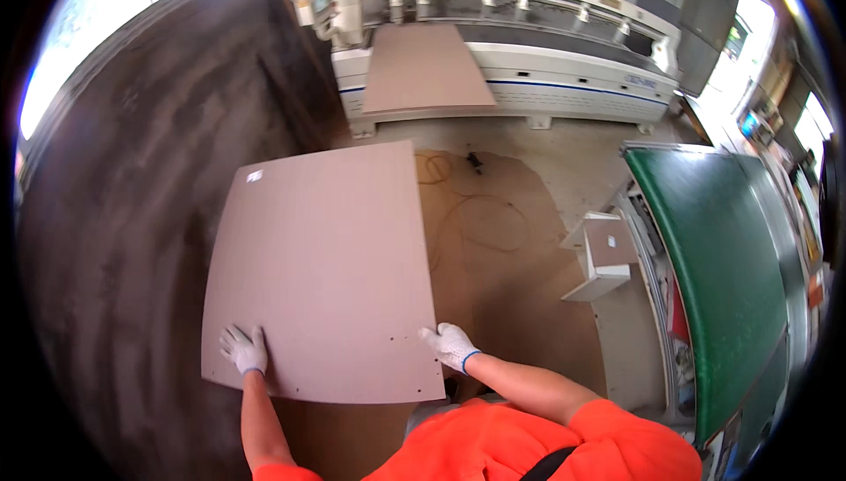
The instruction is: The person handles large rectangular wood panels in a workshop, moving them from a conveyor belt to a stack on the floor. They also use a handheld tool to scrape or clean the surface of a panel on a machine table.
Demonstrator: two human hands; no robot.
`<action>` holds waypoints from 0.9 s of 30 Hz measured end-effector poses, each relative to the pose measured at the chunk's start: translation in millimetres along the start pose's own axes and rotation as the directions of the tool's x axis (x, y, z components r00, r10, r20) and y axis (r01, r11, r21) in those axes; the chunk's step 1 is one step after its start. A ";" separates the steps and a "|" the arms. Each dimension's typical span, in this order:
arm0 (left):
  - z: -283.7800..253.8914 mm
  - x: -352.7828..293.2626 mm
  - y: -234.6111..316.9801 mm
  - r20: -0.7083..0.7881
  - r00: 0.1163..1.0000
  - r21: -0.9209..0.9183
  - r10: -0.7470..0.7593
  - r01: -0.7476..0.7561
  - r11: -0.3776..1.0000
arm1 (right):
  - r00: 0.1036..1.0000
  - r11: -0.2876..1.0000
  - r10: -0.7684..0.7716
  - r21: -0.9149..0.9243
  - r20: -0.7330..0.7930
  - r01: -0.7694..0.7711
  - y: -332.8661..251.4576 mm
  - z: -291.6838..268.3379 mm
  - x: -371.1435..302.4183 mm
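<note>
A large flat pinkish-brown panel [322, 252] lies in front of me, with a small white label near its far left corner and several small dark holes along its near edge. My left hand [244, 351], in a white knitted glove, rests flat on the panel's near left part with its fingers spread. At the near right, my right hand [451, 345], gloved the same way, is closed around the panel's side edge. Its thumb side shows on top, while the fingers under the edge are hidden. What supports the panel underneath cannot be seen.
A long white machine [582, 85] stands ahead, with a similar brown panel [427, 71] on its front. To the right are a green-topped conveyor table [714, 252] and a small white stand [599, 283]. A dark wall-like surface [123, 243] rises at left. Thin cable loops [493, 199] lie on brown floor sheeting.
</note>
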State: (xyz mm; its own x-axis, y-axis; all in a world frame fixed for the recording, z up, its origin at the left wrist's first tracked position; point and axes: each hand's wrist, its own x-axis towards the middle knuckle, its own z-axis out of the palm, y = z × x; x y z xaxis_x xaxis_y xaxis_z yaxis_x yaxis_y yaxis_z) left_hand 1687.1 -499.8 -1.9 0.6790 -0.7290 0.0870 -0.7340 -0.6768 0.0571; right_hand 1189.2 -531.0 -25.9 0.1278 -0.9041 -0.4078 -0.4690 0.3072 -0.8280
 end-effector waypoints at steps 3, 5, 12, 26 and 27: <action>3.6 -28.9 54.4 -0.020 0.961 -0.120 0.275 -0.275 0.954 | 0.949 0.953 0.171 0.202 0.265 -0.228 -19.0 -47.7 -15.8; -9.9 -43.6 112.5 0.010 0.934 -0.222 0.358 -0.347 0.911 | 0.922 0.835 0.235 0.421 0.307 -0.353 5.9 -78.4 -24.1; -9.8 -70.9 325.6 -0.049 0.809 -0.570 0.585 -0.504 0.649 | 0.883 0.529 0.454 0.759 0.124 -0.378 200.7 -208.5 -41.4; 25.0 -218.9 752.7 0.464 0.373 -0.886 0.804 0.173 0.431 | 0.703 0.314 0.687 0.948 -0.185 -0.057 317.0 -453.2 30.5; 39.9 -215.1 767.1 0.486 0.339 -0.874 0.806 0.204 0.441 | 0.752 0.304 0.638 0.951 -0.164 -0.051 314.7 -475.1 47.9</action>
State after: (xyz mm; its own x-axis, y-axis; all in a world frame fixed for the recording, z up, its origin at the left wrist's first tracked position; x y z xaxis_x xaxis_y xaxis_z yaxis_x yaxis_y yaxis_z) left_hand 978.7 -866.2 -16.5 -0.3528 -0.8421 -0.4078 -0.2006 -0.3576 0.9121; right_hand 632.5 -618.8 -123.2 -0.3461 -0.5327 -0.7723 0.6821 0.4223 -0.5970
